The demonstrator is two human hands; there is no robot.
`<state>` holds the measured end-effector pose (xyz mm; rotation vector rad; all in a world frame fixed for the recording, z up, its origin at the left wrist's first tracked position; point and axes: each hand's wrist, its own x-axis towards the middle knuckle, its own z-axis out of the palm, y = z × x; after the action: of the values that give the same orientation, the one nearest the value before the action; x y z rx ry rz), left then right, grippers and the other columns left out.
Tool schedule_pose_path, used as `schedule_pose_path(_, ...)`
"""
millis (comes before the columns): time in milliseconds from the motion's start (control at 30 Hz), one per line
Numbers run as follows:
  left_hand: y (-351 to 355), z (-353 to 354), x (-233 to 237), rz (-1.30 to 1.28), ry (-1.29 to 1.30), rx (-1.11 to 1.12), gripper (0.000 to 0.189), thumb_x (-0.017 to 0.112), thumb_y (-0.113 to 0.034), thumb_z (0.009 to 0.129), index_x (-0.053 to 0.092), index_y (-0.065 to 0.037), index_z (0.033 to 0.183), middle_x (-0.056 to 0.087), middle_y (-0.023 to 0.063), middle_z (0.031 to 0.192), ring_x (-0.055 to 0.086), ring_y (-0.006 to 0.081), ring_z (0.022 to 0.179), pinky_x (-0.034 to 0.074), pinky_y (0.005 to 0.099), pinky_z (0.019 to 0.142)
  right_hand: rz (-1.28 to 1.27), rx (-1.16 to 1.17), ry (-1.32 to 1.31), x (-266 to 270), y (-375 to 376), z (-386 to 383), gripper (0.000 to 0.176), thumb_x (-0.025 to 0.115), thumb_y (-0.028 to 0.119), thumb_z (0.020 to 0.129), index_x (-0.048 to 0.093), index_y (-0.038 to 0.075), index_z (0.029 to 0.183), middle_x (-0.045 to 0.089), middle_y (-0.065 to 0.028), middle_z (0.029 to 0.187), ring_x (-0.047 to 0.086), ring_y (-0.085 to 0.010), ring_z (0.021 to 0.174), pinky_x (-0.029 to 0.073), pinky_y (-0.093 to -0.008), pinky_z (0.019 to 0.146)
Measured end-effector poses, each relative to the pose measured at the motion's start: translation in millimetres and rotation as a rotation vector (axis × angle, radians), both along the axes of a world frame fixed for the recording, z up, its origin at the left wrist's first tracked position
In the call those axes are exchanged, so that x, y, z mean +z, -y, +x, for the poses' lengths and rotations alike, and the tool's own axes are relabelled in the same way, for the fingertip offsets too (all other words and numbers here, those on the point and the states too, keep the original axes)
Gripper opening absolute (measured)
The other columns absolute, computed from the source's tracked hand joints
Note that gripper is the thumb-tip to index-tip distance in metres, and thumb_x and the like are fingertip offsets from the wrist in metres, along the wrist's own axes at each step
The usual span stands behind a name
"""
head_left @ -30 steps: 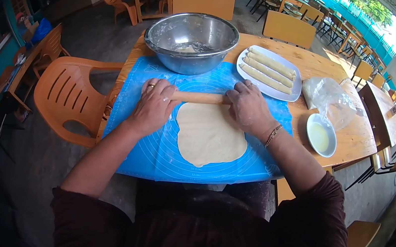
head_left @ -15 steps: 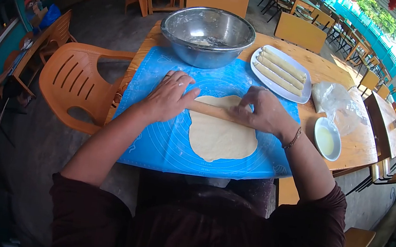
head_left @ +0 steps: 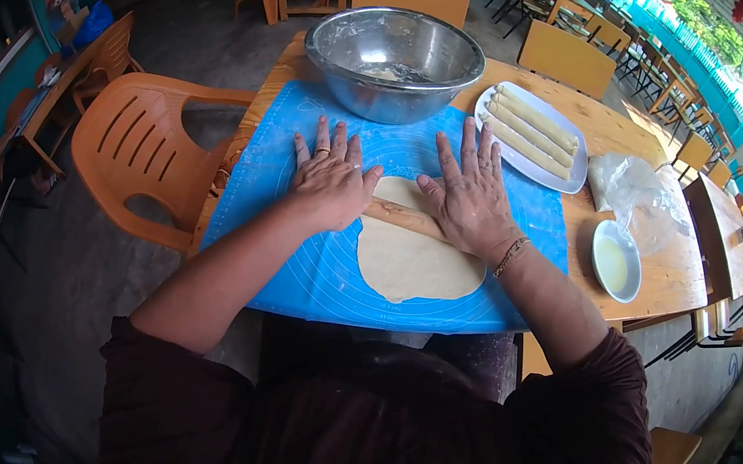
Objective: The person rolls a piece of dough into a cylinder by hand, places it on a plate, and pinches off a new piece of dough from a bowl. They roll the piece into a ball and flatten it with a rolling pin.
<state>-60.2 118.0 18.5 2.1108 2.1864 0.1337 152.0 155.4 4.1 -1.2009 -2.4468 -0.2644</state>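
A flattened sheet of dough [head_left: 418, 266] lies on a blue silicone mat [head_left: 292, 268] marked with rings. Across its upper part rests a wooden rolling pin [head_left: 406, 219]. My left hand [head_left: 333, 185] lies over the pin's left end, fingers stretched out and spread. My right hand [head_left: 473, 194] is laid flat over the right end, its fingers extended past the pin. Both palms hide the pin's ends. Part of the dough's top edge shows between the hands.
Beyond the mat's far edge stands a steel mixing bowl [head_left: 390, 94] with floury residue. A white plate [head_left: 541, 173] carries several rolled dough sticks. To the right are a plastic bag [head_left: 630, 196] and a small bowl of pale liquid [head_left: 614, 264]. An orange chair [head_left: 143, 150] stands at left.
My fingers, curled around the pin before, are now straightened and spread. The right hand has turned flat over the pin, which has barely shifted.
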Motion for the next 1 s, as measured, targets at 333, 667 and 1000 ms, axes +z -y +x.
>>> schedule_pose_path(333,52,-15,-5,0.102,-0.038,-0.133,0.064,0.028,-0.039,0.105,0.028,0.005,0.151,0.016,0.0267,0.16,0.002,0.0455,0.15,0.001,0.0594,0.119,-0.231,-0.018,0.131,9,53,-7,0.074,0.036,0.054,0.101,0.035,-0.003,0.149,0.016,-0.0374,0.155,0.006,-0.0525,0.147,0.008,-0.059,0.119)
schedule_pose_path(667,99,-28,-8,0.208,-0.054,-0.22,0.06,0.039,-0.034,0.103,0.032,0.004,0.149,0.023,0.0264,0.158,0.008,0.0453,0.149,0.003,0.0585,0.12,-0.207,0.087,0.049,8,92,-8,0.076,0.037,0.05,0.102,0.029,-0.011,0.147,0.019,-0.0392,0.153,0.013,-0.0548,0.145,0.014,-0.0632,0.116)
schedule_pose_path(1000,148,-35,-5,0.235,-0.027,-0.252,0.057,0.044,-0.028,0.101,0.035,0.003,0.148,0.029,0.0249,0.156,0.016,0.0427,0.148,0.004,0.0583,0.12,-0.186,0.252,0.03,9,131,-4,0.081,0.051,0.042,0.099,0.02,-0.014,0.147,0.021,-0.0414,0.151,0.022,-0.0576,0.141,0.022,-0.0664,0.112)
